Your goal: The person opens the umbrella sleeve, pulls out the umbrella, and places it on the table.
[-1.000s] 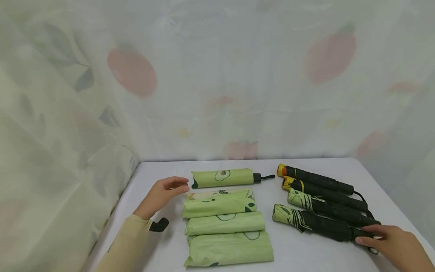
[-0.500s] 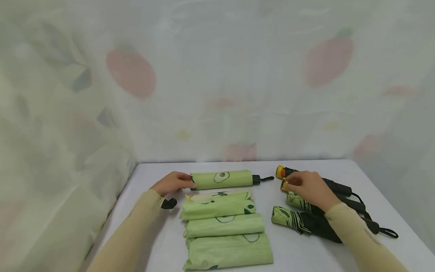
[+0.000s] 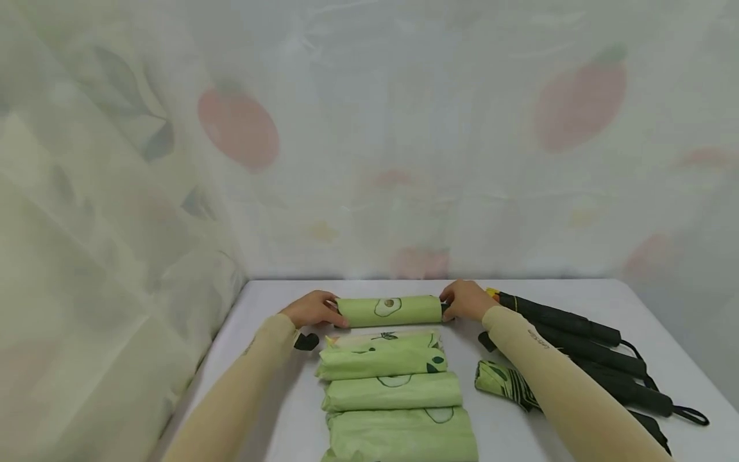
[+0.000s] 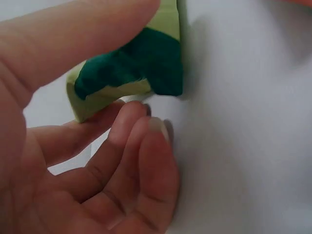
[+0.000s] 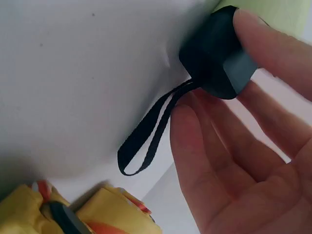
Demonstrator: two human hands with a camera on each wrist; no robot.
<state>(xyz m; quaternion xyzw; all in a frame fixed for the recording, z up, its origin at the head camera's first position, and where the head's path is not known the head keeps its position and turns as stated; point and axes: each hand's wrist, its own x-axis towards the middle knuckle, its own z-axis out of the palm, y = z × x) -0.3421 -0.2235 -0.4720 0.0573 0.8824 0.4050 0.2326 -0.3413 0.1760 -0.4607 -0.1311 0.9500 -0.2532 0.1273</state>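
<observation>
A folded umbrella in a light green avocado-print sleeve (image 3: 407, 311) lies crosswise near the back of the table. My left hand (image 3: 314, 309) pinches the sleeve's left end, thumb above and index finger beneath; the left wrist view shows that end's dark green patch (image 4: 165, 63). At the other end my right hand (image 3: 469, 300) grips the black handle (image 5: 209, 53) between thumb and fingers. Its wrist strap (image 5: 139, 144) hangs loose beside the fingertips. In front of the umbrella, several light green printed sleeves (image 3: 398, 393) lie in a column.
Several dark folded umbrellas (image 3: 577, 328) lie slanted at the right, partly hidden under my right forearm. One has a green striped end (image 3: 496, 378). Yellow umbrella ends (image 5: 114, 212) show low in the right wrist view. A fruit-print curtain (image 3: 369, 212) stands behind the white table (image 3: 277, 410).
My right hand has come from the dark umbrellas at the right, up and leftward, onto the handle of the sleeved umbrella. My left hand has moved in and taken hold of the sleeve's left end.
</observation>
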